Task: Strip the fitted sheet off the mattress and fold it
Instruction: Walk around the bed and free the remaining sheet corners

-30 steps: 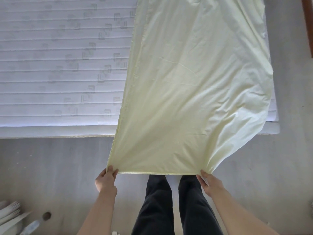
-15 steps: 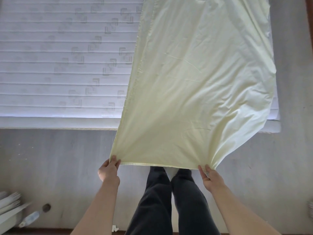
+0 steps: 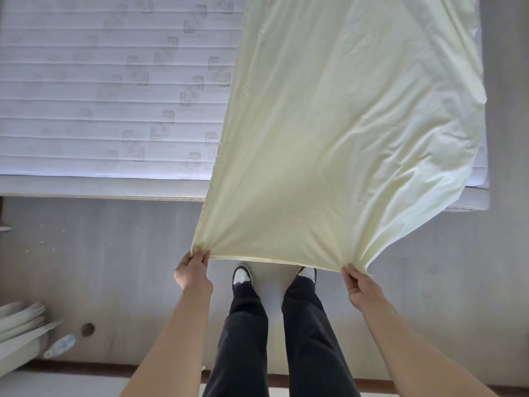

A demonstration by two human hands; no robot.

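Pale-yellow sheet [image 3: 343, 138] stretched over bare mattress [image 3: 100, 96]

1. No readable text, brand, number or sign appears anywhere in the view.
2. The mattress [image 3: 114, 90], toward 10 o'clock, bears only a repeated quilted motif of nested square brackets, which forms no legible letters.

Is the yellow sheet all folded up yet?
No. The sheet lies spread over the mattress, its near corners pinched by left hand and right hand.
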